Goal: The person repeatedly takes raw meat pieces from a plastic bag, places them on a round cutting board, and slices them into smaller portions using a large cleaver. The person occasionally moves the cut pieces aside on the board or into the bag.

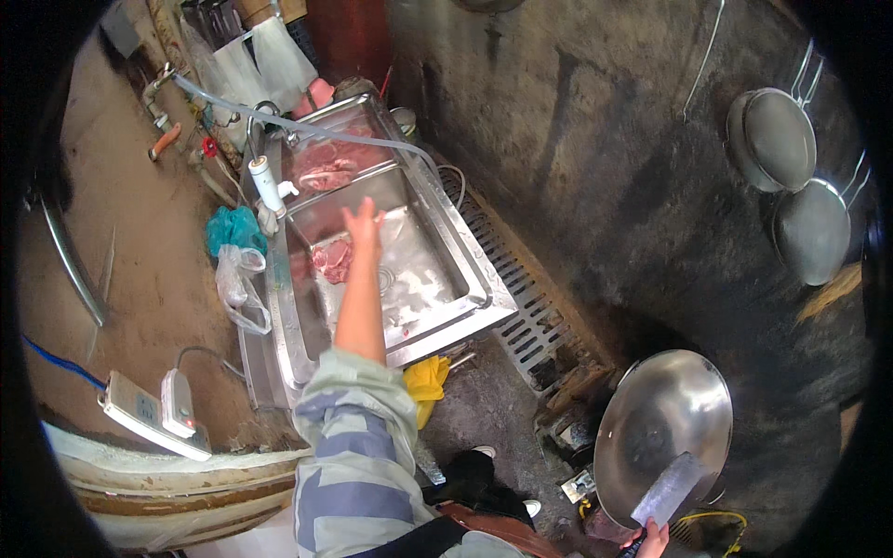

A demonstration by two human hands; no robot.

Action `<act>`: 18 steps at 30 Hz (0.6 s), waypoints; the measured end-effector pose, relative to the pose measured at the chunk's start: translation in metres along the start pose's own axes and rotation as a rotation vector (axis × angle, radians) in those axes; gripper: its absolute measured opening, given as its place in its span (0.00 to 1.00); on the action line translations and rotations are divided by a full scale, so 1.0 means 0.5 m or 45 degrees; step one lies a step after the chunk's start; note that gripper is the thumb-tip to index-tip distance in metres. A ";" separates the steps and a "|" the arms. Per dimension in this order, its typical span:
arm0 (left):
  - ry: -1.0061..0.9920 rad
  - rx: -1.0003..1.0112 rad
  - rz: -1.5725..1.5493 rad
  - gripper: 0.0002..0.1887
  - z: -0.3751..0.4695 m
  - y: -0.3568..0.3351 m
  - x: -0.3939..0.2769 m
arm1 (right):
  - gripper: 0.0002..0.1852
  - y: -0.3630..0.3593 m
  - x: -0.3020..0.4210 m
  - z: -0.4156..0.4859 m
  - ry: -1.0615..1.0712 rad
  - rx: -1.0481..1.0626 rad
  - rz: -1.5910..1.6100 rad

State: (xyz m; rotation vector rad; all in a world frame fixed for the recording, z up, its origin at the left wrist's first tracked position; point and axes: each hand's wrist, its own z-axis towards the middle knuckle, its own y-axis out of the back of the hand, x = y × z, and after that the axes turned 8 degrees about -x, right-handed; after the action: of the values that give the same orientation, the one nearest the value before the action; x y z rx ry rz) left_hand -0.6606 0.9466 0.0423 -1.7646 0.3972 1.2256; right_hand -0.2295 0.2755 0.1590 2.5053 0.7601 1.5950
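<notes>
My left hand (pixel 365 227) reaches over the near basin of a stainless steel sink (pixel 446 307), fingers spread, holding nothing. Just left of it a piece of raw meat (pixel 332 261) lies in that basin. More raw meat (pixel 328 171) sits in the far basin. At the lower right, my right hand (pixel 654 538) grips the dark handle of a cleaver (pixel 668 488), whose broad blade overlaps a large metal wok (pixel 663 418). A white tap fitting (pixel 266 185) stands at the sink's left edge, and a clear hose (pixel 335 131) crosses the far basin.
Teal and clear plastic bags (pixel 237 230) hang left of the sink. A power strip (pixel 150 415) lies at the lower left. A slotted metal drain grate (pixel 520 307) runs beside the wall at the right. Round strainers (pixel 778 139) hang on that wall. A yellow cloth (pixel 426 383) is below the sink's edge.
</notes>
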 end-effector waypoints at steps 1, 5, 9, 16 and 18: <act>0.093 0.144 0.007 0.45 -0.044 -0.017 0.032 | 0.08 0.000 -0.011 -0.007 -0.018 -0.049 0.030; 0.466 0.397 0.093 0.22 -0.271 -0.030 0.126 | 0.08 0.030 -0.073 -0.019 -0.058 -0.152 0.095; 0.620 0.556 0.376 0.17 -0.492 -0.084 0.153 | 0.08 0.111 -0.191 0.022 -0.138 -0.231 0.239; 0.557 1.294 0.280 0.16 -0.915 -0.187 0.178 | 0.06 0.278 -0.252 -0.096 -0.082 -0.671 0.716; 0.392 1.428 0.412 0.18 -1.001 -0.200 0.175 | 0.07 0.330 -0.240 -0.101 -0.140 -0.861 0.752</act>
State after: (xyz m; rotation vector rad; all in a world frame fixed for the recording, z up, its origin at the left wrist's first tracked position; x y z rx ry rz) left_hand -0.2688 0.6080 0.0567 -0.8945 1.2937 0.6591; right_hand -0.2536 0.0682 0.1349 2.3367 -0.5185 1.4697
